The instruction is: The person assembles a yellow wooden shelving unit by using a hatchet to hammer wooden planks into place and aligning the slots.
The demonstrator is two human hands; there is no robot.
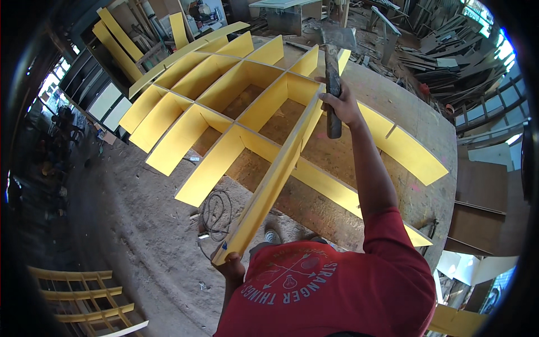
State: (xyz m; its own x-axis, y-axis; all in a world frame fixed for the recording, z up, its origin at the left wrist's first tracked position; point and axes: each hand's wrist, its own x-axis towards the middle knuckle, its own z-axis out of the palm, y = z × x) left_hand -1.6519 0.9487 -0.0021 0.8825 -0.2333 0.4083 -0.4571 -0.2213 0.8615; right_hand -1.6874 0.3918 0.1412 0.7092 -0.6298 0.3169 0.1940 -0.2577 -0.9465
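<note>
My right hand is raised over the work table, its fingers wrapped round the dark, worn wooden handle of a hatchet. The hatchet's broad grey metal head points away from me. In front of my body, at the lower left, my left hand grips the near end of a long yellow board. That board runs away from me, slanting up to the right, and crosses the slotted yellow boards. They interlock upright into an egg-crate lattice on the table. The board's far end is partly hidden behind my right hand.
The lattice lies on a large brown table, with several board ends overhanging its left edge. A coil of cable lies on the dirt floor. Another yellow frame is at lower left. Stacked scrap wood fills the far right.
</note>
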